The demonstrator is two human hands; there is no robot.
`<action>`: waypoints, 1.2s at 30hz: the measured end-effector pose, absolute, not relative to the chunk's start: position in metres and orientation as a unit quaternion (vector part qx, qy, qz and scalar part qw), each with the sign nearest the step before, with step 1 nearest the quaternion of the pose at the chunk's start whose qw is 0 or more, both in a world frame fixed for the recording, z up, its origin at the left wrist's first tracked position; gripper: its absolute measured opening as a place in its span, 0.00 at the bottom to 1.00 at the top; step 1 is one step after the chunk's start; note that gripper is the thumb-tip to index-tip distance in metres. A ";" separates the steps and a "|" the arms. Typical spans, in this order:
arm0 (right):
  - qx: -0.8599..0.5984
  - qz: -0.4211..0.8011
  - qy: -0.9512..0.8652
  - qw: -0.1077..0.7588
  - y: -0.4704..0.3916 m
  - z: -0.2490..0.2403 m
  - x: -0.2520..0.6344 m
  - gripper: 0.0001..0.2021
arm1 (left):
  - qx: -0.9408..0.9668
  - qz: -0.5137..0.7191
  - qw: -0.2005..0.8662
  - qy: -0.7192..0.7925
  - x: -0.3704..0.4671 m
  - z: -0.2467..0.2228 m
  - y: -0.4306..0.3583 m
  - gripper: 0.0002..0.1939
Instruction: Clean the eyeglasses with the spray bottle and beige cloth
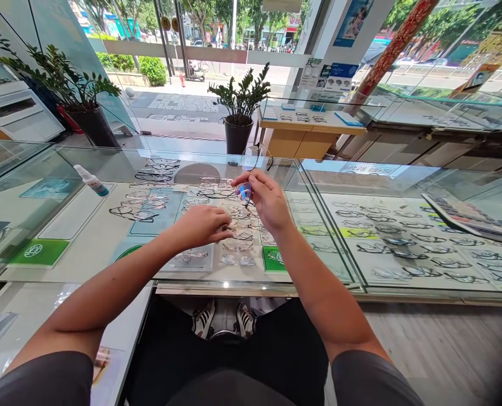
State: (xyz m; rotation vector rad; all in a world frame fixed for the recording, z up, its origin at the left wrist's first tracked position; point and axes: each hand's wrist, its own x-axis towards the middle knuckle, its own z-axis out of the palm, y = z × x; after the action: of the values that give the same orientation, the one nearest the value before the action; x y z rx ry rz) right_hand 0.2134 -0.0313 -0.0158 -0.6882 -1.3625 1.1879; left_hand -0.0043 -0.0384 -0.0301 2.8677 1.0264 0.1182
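My right hand [268, 200] is raised over the glass counter [234, 286], its fingers pinched on a pair of thin-framed glasses [257, 158]. One round lens rim stands above the fingers, and a bluish reflection shows on the part below them. To its left and slightly lower, my left hand [206, 225] has its fingers curled together around a pale, crumpled cloth [230, 217], mostly hidden by the fingers. Several pairs of glasses [143, 197] lie in rows about the hands.
A small spray bottle [91, 180] lies at the left of the counter. More glasses [403, 242] fill the right section, near a dark-edged tray [471, 217]. Potted plants [238, 132] stand beyond the counter.
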 end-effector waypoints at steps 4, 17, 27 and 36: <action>-0.282 0.508 -0.581 0.569 -0.031 -0.016 0.213 0.15 | 0.939 0.015 0.035 0.342 -0.003 -0.034 -0.040 0.18; -0.286 0.501 -0.586 0.569 -0.032 -0.016 0.213 0.14 | 0.913 0.027 0.079 0.399 0.003 -0.034 -0.047 0.16; -0.296 0.492 -0.595 0.562 -0.031 -0.017 0.214 0.15 | 0.894 0.109 0.201 0.385 -0.002 -0.029 -0.043 0.08; -0.282 0.500 -0.587 0.570 -0.031 -0.015 0.214 0.14 | 0.784 0.286 0.341 0.432 -0.014 -0.027 -0.030 0.15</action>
State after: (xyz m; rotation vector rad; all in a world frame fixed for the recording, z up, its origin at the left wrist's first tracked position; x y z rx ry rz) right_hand 0.2142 -0.0311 -0.0148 -0.6615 -1.3788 1.1738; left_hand -0.0140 -0.0297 -0.0267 2.0398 1.1242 0.7434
